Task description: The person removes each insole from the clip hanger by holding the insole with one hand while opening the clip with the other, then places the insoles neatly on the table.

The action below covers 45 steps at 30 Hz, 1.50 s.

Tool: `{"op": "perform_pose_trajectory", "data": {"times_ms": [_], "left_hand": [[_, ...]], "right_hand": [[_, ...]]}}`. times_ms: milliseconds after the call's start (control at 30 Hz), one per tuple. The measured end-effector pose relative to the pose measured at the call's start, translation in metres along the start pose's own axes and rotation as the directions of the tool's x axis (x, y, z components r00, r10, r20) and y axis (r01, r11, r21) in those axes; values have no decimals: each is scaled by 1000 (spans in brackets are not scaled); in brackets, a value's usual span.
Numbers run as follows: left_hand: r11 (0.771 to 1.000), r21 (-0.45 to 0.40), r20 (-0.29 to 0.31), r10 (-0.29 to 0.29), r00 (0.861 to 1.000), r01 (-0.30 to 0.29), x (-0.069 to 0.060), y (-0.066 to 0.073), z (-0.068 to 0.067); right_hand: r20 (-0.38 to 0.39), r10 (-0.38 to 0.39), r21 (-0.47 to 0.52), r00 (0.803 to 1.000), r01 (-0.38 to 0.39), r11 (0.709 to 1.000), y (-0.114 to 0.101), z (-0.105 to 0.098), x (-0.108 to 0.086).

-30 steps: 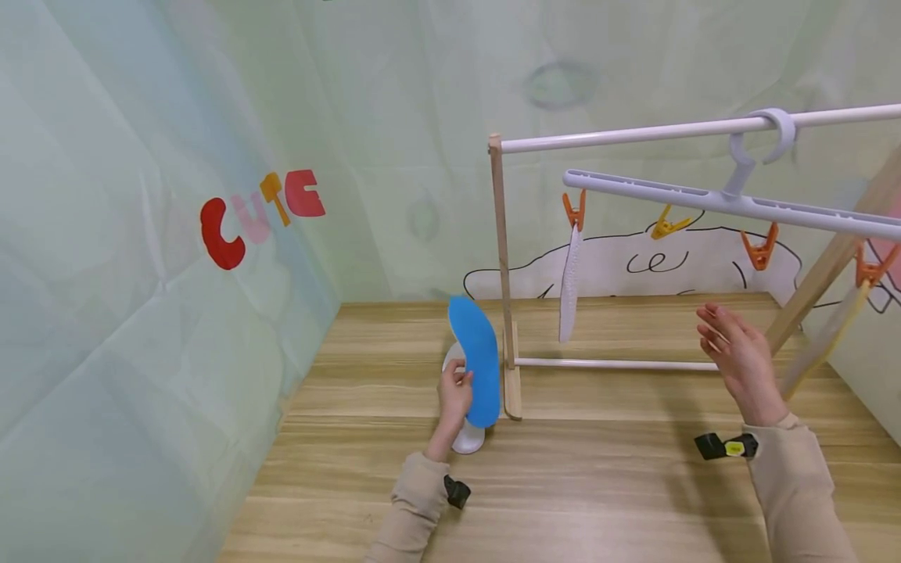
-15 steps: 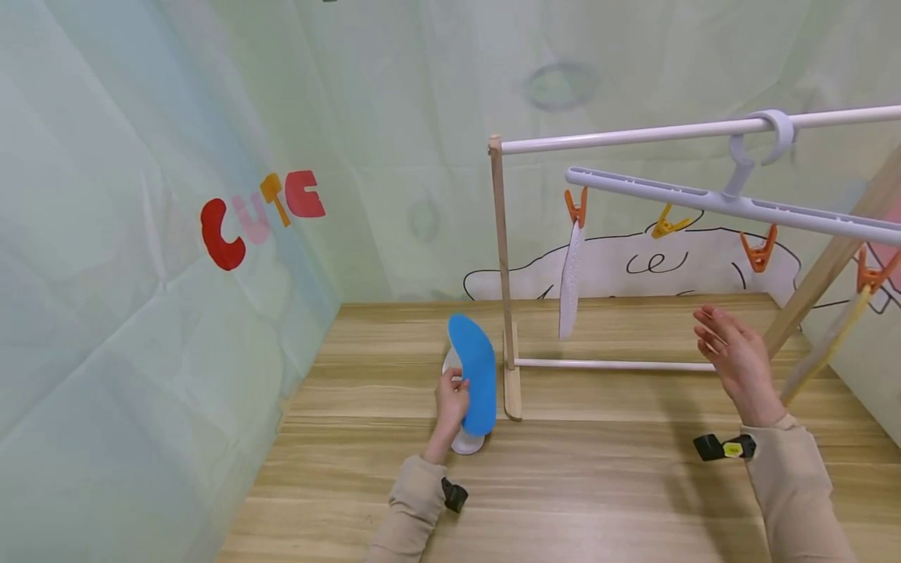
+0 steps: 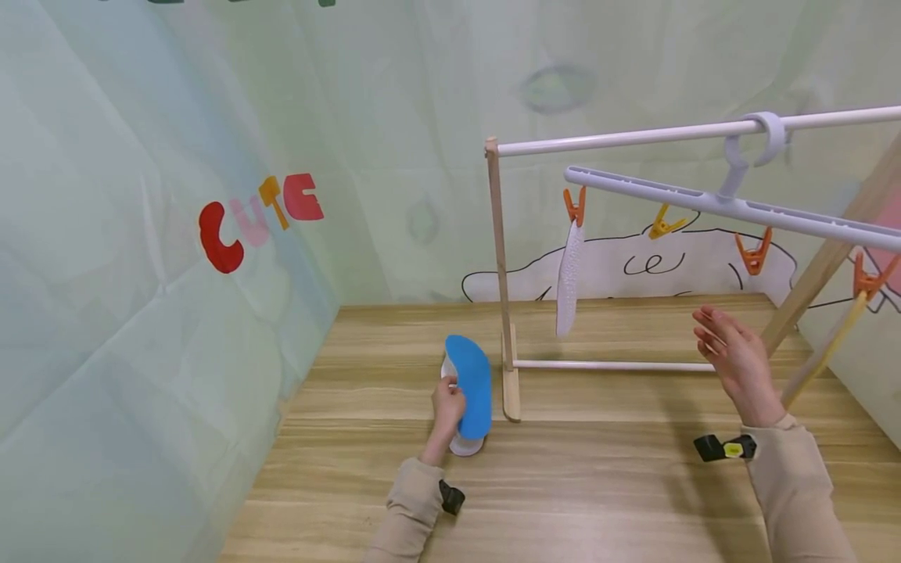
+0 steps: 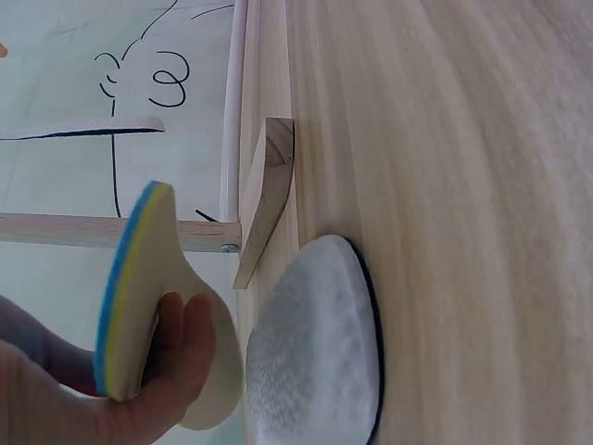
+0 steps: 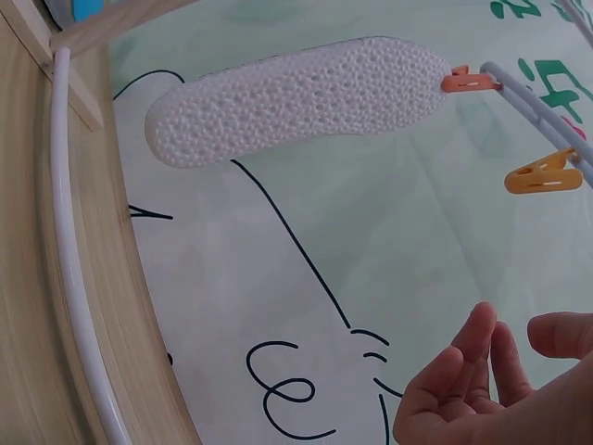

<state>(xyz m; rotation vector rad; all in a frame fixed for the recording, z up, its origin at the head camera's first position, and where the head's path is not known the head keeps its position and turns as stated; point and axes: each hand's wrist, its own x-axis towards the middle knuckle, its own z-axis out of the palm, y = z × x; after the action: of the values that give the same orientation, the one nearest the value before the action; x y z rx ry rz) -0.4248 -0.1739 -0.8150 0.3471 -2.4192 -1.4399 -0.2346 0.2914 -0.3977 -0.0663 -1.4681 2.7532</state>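
Note:
My left hand (image 3: 448, 408) pinches a blue insole (image 3: 473, 383) by its left edge, above a white insole (image 3: 466, 446) lying on the table. The left wrist view shows the held insole's (image 4: 139, 278) blue and yellow edge and pale underside, with the white textured insole (image 4: 320, 343) below it. My right hand (image 3: 739, 363), fingers relaxed and holding nothing, is raised below the hanger (image 3: 669, 191). From an orange clip (image 3: 575, 207) at the hanger's left end hangs a white bumpy insole (image 5: 296, 102).
The hanger hooks over the white top rail (image 3: 619, 140) of a wooden-legged rack (image 3: 498, 258). A yellow clip (image 3: 665, 225) and an orange clip (image 3: 753, 252) hang from it. At far right another orange clip (image 3: 869, 277) holds a yellow-edged insole (image 3: 827, 348).
My left hand has lowered the blue insole toward the table, over the white one, and slightly left. My right hand has barely moved.

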Motion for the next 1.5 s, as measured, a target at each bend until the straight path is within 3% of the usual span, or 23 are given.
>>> {"op": "perform_pose_trajectory", "data": {"times_ms": [167,300,400,467,600,667,733,800,867,933,967,1000,1067,1100,1133,1167,1200,1233,1333,1367,1400,1500], "left_hand": [[997,31,7,-68,998,67,4,-8,2],[999,2,-20,-42,999,42,-6,3,-6],[999,-18,-18,-37,999,36,-23,29,-21],[999,-14,-17,-38,999,37,-37,55,-34],[994,-7,40,-106,994,107,-67,115,-67],[993,1,62,-116,991,117,-77,134,-78],[991,3,85,-132,988,132,-81,140,-82],[995,5,70,-98,993,98,-79,131,-79],[998,1,56,-56,997,56,-74,114,-69],[996,-10,79,-83,993,84,-77,120,-72],[996,-9,83,-87,993,88,-80,126,-75],[997,-12,95,-76,993,78,-90,146,-85],[996,13,111,-87,990,86,-99,166,-95],[998,18,100,-69,993,68,-106,179,-101],[999,27,85,-43,995,41,-109,181,-101],[1000,26,93,-14,996,11,-118,198,-111],[1000,27,104,-6,995,3,-120,202,-113],[998,55,93,-16,996,11,-115,192,-106],[994,105,95,-15,995,5,-113,190,-102],[993,118,93,-7,996,-5,-112,186,-100],[991,137,73,2,997,-12,-103,169,-89],[992,122,74,13,997,-22,-103,166,-88]], "right_hand": [[26,-6,30,1000,5,1000,1,0,0],[40,-9,27,999,8,1000,2,-1,0],[21,1,-2,1000,-1,1000,3,-1,-1],[7,7,-15,1000,-7,1000,3,-1,-1],[7,6,-22,1000,-5,1000,4,-1,-1],[17,-1,-22,1000,1,1000,5,-2,-1],[28,-7,-18,1000,8,1000,6,-2,-1],[36,-9,-15,999,10,1000,7,-2,0],[41,-9,-16,999,10,1000,7,-2,0],[41,-5,-15,999,5,1000,7,-2,0],[39,-1,-15,999,1,1000,7,-2,0],[37,3,-12,999,-3,1000,7,-2,0],[21,15,-16,1000,-15,1000,7,-1,0],[14,20,-17,1000,-20,1000,7,-1,0],[8,25,-18,1000,-25,1000,7,-1,0],[2,29,-20,1000,-29,999,7,-2,0],[-1,31,-23,1000,-31,999,7,-2,0],[-5,33,-26,999,-33,999,6,-2,0],[-6,28,-24,1000,-28,999,6,-2,-1],[-6,25,-23,1000,-25,999,6,-2,-2],[-5,23,-19,1000,-23,1000,5,-1,-2],[0,15,-23,1000,-15,1000,5,-2,-4]]}}
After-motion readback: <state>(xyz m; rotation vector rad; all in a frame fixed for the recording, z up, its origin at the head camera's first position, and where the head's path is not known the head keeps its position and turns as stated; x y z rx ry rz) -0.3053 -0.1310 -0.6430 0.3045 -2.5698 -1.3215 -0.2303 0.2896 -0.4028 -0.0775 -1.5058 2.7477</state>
